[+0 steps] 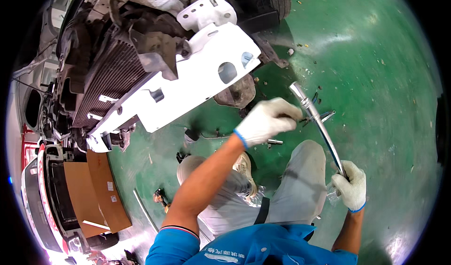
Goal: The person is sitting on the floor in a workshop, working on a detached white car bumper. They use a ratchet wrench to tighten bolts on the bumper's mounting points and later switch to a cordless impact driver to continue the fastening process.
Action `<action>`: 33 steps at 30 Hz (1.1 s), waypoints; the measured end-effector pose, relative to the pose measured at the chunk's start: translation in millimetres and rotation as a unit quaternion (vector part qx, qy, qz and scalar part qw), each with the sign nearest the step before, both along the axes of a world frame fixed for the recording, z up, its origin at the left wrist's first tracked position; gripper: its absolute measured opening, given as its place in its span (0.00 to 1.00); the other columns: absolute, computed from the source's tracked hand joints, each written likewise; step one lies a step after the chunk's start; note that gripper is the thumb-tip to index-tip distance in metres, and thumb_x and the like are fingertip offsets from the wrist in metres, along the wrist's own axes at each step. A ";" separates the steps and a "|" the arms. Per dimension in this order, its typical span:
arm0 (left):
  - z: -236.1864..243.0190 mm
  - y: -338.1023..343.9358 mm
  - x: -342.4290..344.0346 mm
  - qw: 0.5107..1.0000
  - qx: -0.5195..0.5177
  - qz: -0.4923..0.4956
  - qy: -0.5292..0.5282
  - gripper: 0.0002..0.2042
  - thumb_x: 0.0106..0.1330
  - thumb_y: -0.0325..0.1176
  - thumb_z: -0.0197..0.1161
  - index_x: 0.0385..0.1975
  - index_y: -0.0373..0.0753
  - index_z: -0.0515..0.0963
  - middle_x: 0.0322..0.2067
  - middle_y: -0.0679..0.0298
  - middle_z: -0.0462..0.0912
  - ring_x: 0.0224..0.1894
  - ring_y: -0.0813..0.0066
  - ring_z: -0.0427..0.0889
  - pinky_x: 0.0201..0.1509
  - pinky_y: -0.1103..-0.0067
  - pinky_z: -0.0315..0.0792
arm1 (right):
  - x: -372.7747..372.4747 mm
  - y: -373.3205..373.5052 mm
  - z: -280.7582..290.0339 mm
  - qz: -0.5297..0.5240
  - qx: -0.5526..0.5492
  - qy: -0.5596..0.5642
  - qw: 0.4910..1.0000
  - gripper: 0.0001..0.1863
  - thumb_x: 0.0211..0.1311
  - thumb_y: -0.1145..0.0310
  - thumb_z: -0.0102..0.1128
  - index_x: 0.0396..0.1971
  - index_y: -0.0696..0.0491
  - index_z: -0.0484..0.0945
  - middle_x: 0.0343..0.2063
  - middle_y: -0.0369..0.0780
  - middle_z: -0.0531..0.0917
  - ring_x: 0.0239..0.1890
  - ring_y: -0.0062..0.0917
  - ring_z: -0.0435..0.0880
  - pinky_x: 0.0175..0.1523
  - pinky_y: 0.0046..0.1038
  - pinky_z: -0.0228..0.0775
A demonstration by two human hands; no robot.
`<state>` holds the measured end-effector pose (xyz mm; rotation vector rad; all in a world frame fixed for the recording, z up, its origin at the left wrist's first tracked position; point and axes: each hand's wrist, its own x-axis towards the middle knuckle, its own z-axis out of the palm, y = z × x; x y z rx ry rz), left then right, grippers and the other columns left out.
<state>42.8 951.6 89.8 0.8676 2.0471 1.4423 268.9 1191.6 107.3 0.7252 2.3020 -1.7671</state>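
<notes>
My right hand (349, 181), in a white glove, is closed around the lower end of a long chrome socket wrench (327, 138), held at a slant with its socket (297, 91) uppermost. My left hand (271, 119), also gloved, hovers just left of the wrench's upper part, fingers loosely curled and apart. Beneath and beyond the wrench lie some metal tools (328, 116) on the green floor. A short chrome piece (276, 142) lies below my left hand. Up and to the left, a white metal panel (192, 82) is attached to the stripped car front (108, 77).
Cardboard (94, 194) stands at the lower left before another car (42, 194). A long metal strip (144, 208) and a tool (159, 197) lie left of my legs. A dark bracket (272, 53) juts from the car over the green floor (376, 68).
</notes>
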 end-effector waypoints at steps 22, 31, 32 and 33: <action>28.8 -94.3 -14.3 0.992 0.113 0.051 0.008 0.05 0.59 0.22 0.72 0.33 0.32 0.84 0.37 0.59 0.86 0.44 0.68 0.83 0.52 0.73 0.77 | -18.4 0.5 -14.2 0.194 0.038 -0.041 0.979 0.15 0.51 0.67 0.66 0.35 0.63 0.82 0.15 0.40 0.76 0.18 0.22 0.79 0.25 0.28 0.70; 41.6 -95.0 -5.2 0.984 0.024 0.112 -0.138 0.12 0.62 0.21 0.70 0.45 0.31 0.83 0.40 0.63 0.86 0.40 0.78 0.83 0.47 0.79 0.78 | -16.1 -9.9 -18.5 0.187 0.000 -0.060 0.980 0.13 0.53 0.65 0.66 0.28 0.62 0.79 0.13 0.40 0.76 0.15 0.23 0.80 0.24 0.28 0.72; 42.8 -95.2 -5.8 0.984 0.013 0.112 -0.140 0.13 0.62 0.21 0.70 0.46 0.31 0.82 0.40 0.64 0.85 0.40 0.79 0.83 0.46 0.80 0.78 | -14.7 -8.9 -23.2 0.204 0.037 -0.037 0.978 0.14 0.54 0.65 0.66 0.28 0.62 0.79 0.13 0.41 0.77 0.16 0.25 0.81 0.25 0.29 0.73; 43.3 -97.0 -5.1 0.983 0.000 0.115 -0.144 0.14 0.62 0.21 0.70 0.48 0.31 0.82 0.40 0.65 0.85 0.39 0.81 0.82 0.45 0.81 0.78 | -16.2 -10.1 -21.8 0.210 0.033 -0.040 0.976 0.14 0.53 0.65 0.66 0.28 0.62 0.79 0.13 0.41 0.77 0.16 0.24 0.81 0.25 0.28 0.73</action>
